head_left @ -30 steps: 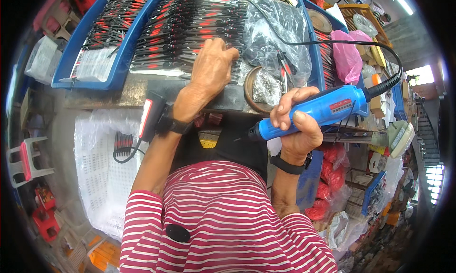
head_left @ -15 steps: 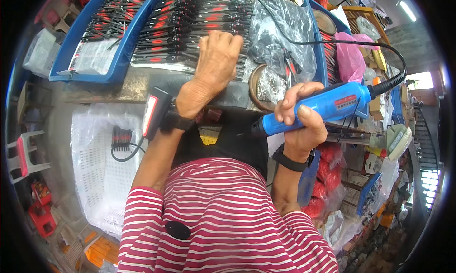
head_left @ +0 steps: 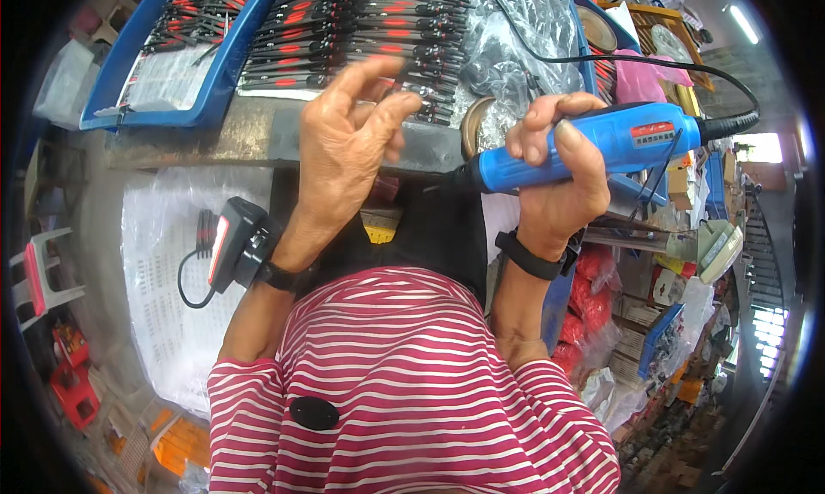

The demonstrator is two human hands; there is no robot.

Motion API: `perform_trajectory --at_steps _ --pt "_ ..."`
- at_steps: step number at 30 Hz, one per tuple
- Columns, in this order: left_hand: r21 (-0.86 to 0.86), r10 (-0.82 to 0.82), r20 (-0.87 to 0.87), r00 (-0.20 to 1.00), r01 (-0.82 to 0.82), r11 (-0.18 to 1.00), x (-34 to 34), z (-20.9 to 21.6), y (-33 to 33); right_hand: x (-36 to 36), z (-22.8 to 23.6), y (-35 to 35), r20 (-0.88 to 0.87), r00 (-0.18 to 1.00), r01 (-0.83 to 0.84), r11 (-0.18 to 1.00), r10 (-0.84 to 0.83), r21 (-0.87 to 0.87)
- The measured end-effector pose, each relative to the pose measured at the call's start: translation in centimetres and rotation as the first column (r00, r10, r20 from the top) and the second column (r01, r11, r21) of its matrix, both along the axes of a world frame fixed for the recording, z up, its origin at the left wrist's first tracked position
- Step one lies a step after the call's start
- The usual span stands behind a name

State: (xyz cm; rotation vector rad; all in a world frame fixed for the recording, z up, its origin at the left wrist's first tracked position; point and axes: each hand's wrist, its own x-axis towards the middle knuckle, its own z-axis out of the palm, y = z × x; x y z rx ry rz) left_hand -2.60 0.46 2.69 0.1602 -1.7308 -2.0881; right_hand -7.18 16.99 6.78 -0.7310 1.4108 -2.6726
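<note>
A grey floor (head_left: 105, 203) runs round a crowded workroom, bending up at the left, with a fluorescent tube (head_left: 744, 24) lit high at the right. Across the top stretches the worktop (head_left: 215, 137), its front edge worn and scuffed, its surface mostly loaded. Below its left part stands a white perforated basket (head_left: 163, 279) lined with clear plastic; farther left is a white-and-red stool (head_left: 45, 275). Bags of red goods (head_left: 589, 298) are stacked low at the right. On the worktop, a blue tray (head_left: 213, 92) lies at the left, and a crumpled clear plastic bag (head_left: 507, 55) lies right of centre, beside slim black-and-red pieces (head_left: 292, 34) laid in close rows. The right hand (head_left: 563, 171) has its fingers wrapped round a blue electric screwdriver (head_left: 632, 146), held aloft near the worktop's front edge, bit pointing left. The left hand (head_left: 344, 141) is raised before the rows, fingers half curled; whether they pinch anything small, I cannot tell.
</note>
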Motion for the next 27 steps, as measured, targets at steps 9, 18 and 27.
perform_trajectory --at_steps 9,18,27 --pt "0.396 -0.341 0.37 0.864 0.186 0.9 3.5 -4.2 -0.2 -0.1 0.4 -3.6 -0.086 0.991 0.106 0.993 -0.101 0.058" --pt "0.428 -0.347 0.261 0.901 0.214 0.878 3.7 -5.7 1.1 0.5 0.2 -5.5 -0.201 0.973 0.178 0.931 -0.118 0.317" --pt "0.579 -0.348 0.207 0.915 0.172 0.797 3.5 -5.9 1.5 0.2 0.0 -5.8 -0.204 0.967 0.201 0.946 -0.15 0.254"
